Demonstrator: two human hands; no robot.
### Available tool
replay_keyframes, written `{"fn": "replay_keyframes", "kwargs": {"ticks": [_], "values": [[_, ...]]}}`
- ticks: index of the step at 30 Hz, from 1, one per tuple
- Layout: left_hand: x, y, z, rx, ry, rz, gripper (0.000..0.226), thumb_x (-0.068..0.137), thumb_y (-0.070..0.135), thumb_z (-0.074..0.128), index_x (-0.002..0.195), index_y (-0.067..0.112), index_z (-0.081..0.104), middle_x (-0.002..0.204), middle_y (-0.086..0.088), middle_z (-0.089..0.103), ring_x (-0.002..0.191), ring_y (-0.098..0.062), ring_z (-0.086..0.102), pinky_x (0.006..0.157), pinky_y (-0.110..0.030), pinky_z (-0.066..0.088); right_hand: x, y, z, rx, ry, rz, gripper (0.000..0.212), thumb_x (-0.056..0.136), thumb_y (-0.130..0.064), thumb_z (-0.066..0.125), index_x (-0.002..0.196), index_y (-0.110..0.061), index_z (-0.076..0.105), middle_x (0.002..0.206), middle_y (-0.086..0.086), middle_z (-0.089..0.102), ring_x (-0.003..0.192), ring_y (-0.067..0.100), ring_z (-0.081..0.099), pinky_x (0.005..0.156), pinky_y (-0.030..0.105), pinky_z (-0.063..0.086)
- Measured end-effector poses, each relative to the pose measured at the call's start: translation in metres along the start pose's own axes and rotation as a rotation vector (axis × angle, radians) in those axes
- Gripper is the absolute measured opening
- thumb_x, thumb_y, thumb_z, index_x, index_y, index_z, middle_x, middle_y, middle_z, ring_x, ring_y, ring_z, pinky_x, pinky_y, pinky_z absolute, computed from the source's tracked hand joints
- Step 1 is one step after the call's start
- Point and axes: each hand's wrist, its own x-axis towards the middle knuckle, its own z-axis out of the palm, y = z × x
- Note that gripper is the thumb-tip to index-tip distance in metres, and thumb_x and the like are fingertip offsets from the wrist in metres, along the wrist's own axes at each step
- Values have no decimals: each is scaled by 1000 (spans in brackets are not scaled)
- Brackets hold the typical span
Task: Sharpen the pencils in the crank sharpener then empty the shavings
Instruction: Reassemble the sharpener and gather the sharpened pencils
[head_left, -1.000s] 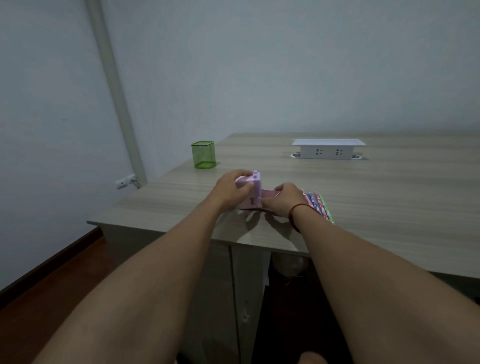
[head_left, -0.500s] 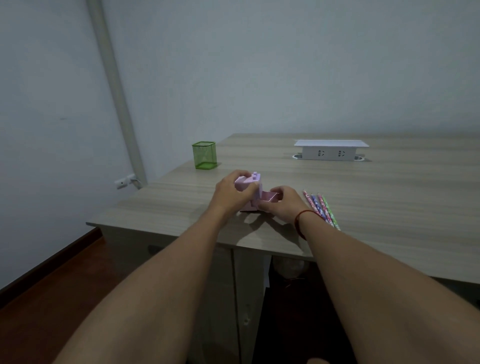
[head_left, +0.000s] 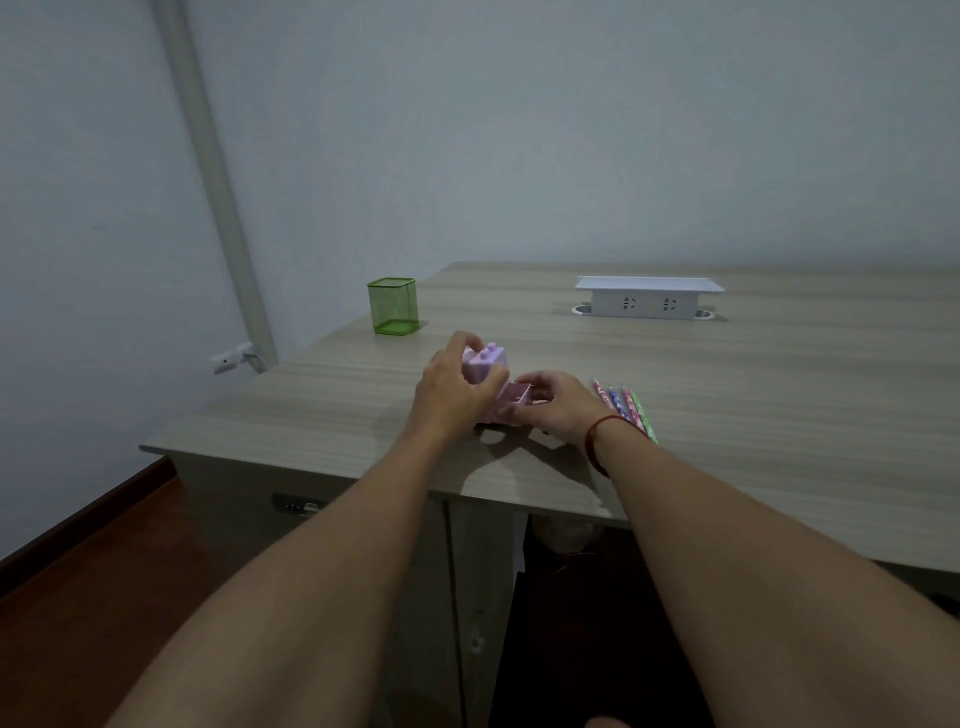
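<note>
A small pink-lilac crank sharpener (head_left: 485, 365) stands on the wooden desk (head_left: 727, 395) near its front edge. My left hand (head_left: 451, 387) grips the sharpener's body from the left, thumb across its front. A pink shavings drawer (head_left: 515, 393) sticks out of the sharpener's lower right side, and my right hand (head_left: 558, 406) holds it with curled fingers. Several patterned pencils (head_left: 626, 408) lie side by side on the desk just right of my right hand, partly hidden by my wrist.
A green mesh pencil cup (head_left: 393, 306) stands at the desk's back left. A white pop-up socket box (head_left: 649, 299) sits at the back centre. The desk's left corner drops to a red-brown floor; a waste bag shows dimly under the desk.
The drawer has slid further out to the right of the sharpener, with my right hand moving right along with it. My left hand keeps its hold on the body.
</note>
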Motion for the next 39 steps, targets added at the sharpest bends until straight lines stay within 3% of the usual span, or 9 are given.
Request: {"fn": "replay_keyframes", "kwargs": {"ticks": [6,11,15,18,24,29,33,36,39], "values": [[-5,2,-5,-34,-25,18,25,82,47,56,101,33,47,115,-11,55,95,-28,63,61,-42,62,1,-5,22,133,44,9,76,82,-16,74,146,-9,33,136,10,57,122,24,55,96,34,44],[3,-7,-17,-18,0,-8,25,96,46,40,108,26,49,116,-12,58,96,-25,61,68,-43,61,14,-8,37,-37,56,-85,52,80,-23,76,127,-11,56,121,6,65,108,18,60,87,26,49],[-1,-19,-19,-58,46,-40,33,99,39,36,124,19,45,124,-11,55,101,-22,60,71,-33,59,13,-8,46,-99,110,-112,56,76,-35,78,125,-19,58,117,0,66,106,18,60,97,41,50],[3,-38,-33,-115,210,-125,40,98,40,37,126,15,46,125,-11,54,107,-24,57,85,-42,56,23,-18,68,-138,141,-143,61,74,-37,80,129,-20,56,121,-1,63,107,19,59,96,43,50],[26,-86,-79,-88,325,-188,35,101,32,36,117,11,58,109,-7,59,93,-16,54,60,-16,43,70,-44,131,-185,134,-187,57,76,-41,77,124,-20,55,121,2,64,105,20,61,93,41,52],[52,-127,-111,-89,438,-265,37,100,30,38,117,9,63,117,-15,65,94,-19,57,80,-31,53,106,-67,178,-208,119,-218,57,76,-42,76,123,-18,55,118,4,65,104,21,61,92,41,53],[63,-134,-117,-106,459,-305,38,101,30,36,117,8,62,116,-13,64,92,-16,55,66,-19,45,122,-74,190,-226,96,-220,58,76,-43,75,124,-17,55,120,6,65,106,23,62,93,42,52],[57,-131,-115,-104,435,-324,41,101,35,33,122,11,59,121,-12,61,99,-19,56,79,-28,50,117,-71,187,-223,71,-198,64,77,-39,77,129,-14,50,127,7,60,113,25,58,98,41,49],[44,-121,-117,-87,419,-351,47,100,40,31,141,18,41,142,-11,47,125,-27,48,104,-39,44,106,-69,174,-183,60,-160,76,79,-35,76,141,-8,39,141,11,48,127,28,49,104,41,44]]}}
